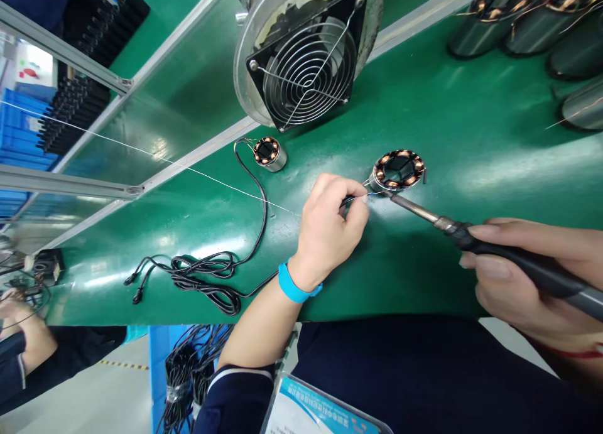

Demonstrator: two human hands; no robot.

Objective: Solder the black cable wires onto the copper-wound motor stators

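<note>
Head: right grip [532, 305] around soldering iron [522, 260]

Left forearm [261, 318] bare, slanting up and rightward, left hand [330, 223] with back uppermost, thumb [357, 218] and forefinger [351, 186] pinched together, right hand [522, 277] entering from the right edge, digits bent in a pen-like grip, fingertips pointing leftward.
</note>
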